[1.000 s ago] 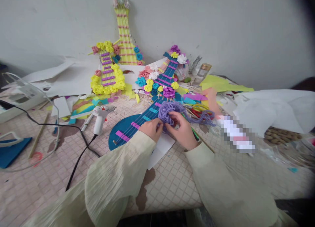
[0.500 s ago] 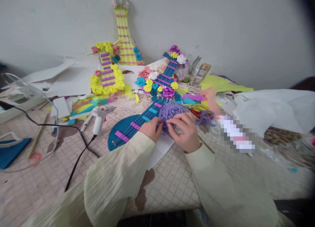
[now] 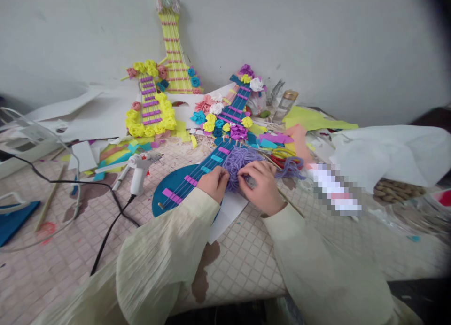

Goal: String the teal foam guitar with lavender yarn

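A loose ball of purple yarn (image 3: 239, 161) rests against the neck of a flat blue toy guitar (image 3: 176, 181), which has pink and light-blue strips across thin strings. At the yarn's left edge, over the guitar, my left hand (image 3: 213, 181) is closed in a pinch. Facing it from the right, my right hand (image 3: 260, 184) pinches thumb and forefinger at the yarn's near side. Both seem to grip yarn, though the strand between the fingertips is too fine to make out. Beneath lies a white paper sheet (image 3: 229, 217).
A white hot glue gun (image 3: 140, 174) with a black cord stands left of the guitar. Decorated toy guitars (image 3: 151, 104) lean at the back among coloured paper scraps. A glass jar (image 3: 286, 104), red-and-yellow-handled scissors (image 3: 282, 156) and white cloth-like sheeting (image 3: 398, 151) are farther right.
The view has shifted slightly, so the scene sits a little farther left. Both hands keep their pinch beside the yarn, with only small finger movement.
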Tool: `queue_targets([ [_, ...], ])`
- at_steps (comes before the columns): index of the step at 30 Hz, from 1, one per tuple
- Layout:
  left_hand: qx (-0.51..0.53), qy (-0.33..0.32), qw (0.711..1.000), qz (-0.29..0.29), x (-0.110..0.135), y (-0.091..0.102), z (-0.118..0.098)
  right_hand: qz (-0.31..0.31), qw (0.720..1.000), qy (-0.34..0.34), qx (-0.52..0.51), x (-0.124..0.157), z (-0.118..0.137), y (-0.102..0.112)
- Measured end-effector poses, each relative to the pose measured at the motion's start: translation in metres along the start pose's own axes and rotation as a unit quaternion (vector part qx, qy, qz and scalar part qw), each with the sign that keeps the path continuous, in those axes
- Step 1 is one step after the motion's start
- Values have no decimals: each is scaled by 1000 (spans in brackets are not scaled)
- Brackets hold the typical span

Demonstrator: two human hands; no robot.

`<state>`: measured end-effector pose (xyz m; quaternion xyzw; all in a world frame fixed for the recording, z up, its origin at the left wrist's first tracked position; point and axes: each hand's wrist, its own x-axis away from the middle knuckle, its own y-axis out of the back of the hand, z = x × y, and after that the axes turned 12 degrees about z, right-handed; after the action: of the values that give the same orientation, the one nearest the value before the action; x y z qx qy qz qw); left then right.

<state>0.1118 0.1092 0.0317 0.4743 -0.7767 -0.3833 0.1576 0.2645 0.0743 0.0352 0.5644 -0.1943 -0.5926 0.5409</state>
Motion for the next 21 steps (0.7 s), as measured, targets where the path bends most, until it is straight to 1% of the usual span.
queue_targets([
  [2,7,-3,1000,0,0,0,0,-8,1000,17,-20,1,3,1],
  [5,18,4,1000,7,0,-1,-2,-1,999,25,-27,1,6,1],
  [10,37,33,998,24,-1,0,-6,21,999,12,-36,-1,4,-1],
  [15,40,34,998,31,-2,1,-4,39,999,1,-38,-1,2,-2],
  [21,28,24,999,15,-2,2,-2,33,999,-6,-25,0,0,-6],
])
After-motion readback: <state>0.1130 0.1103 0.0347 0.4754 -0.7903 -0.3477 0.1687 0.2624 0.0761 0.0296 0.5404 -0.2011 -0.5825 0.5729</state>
